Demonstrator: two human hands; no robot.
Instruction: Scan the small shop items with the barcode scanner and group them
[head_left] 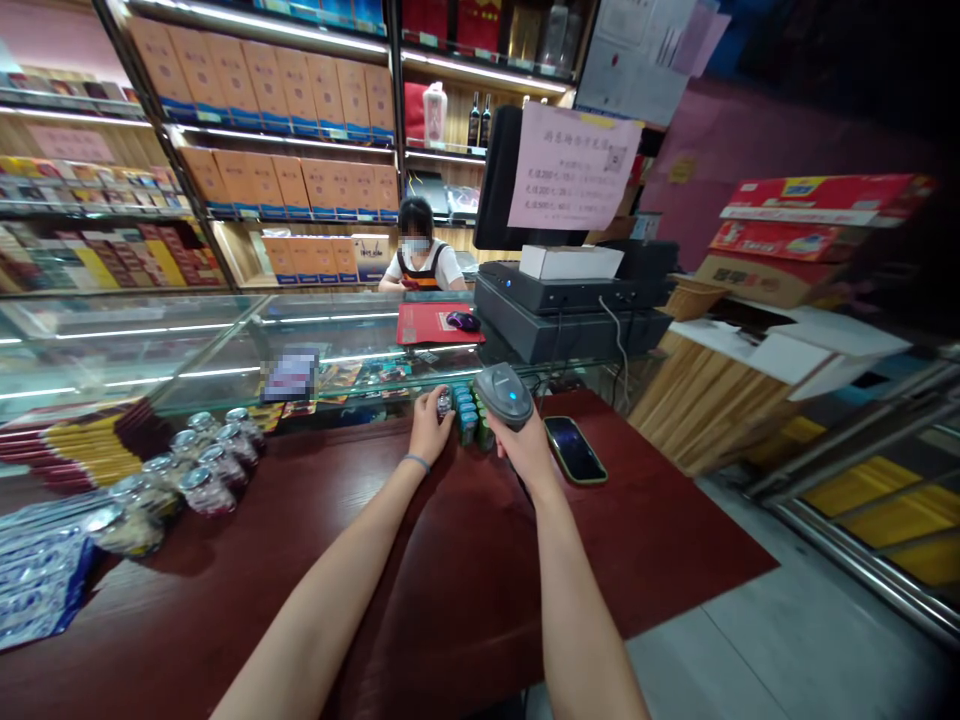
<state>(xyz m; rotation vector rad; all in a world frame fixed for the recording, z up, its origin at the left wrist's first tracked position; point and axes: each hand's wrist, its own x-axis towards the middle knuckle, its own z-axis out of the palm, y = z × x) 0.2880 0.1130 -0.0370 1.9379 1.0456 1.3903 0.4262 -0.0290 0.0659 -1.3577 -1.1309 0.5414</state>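
My right hand (525, 445) is wrapped round the handle of a grey barcode scanner (505, 393) with a blue light on its head. The scanner is over the right side of a cluster of small blue and green containers (466, 412) standing in rows on the dark red table. To the left of that cluster, my left hand (430, 425) has its fingers closed round a small container (443, 403) with a silvery, shiny look; the fingers partly hide it. A phone (575, 449) lies face up to the right of my right hand.
Glass jars (208, 489) with silver lids, stacked packets (82, 450) and blue-white packs (37, 580) occupy the table's left. A glass counter (330, 310) runs behind, with a mouse (463, 321) and till (577, 310). A masked person (425, 262) sits behind it. Cartons (780, 250) stand right.
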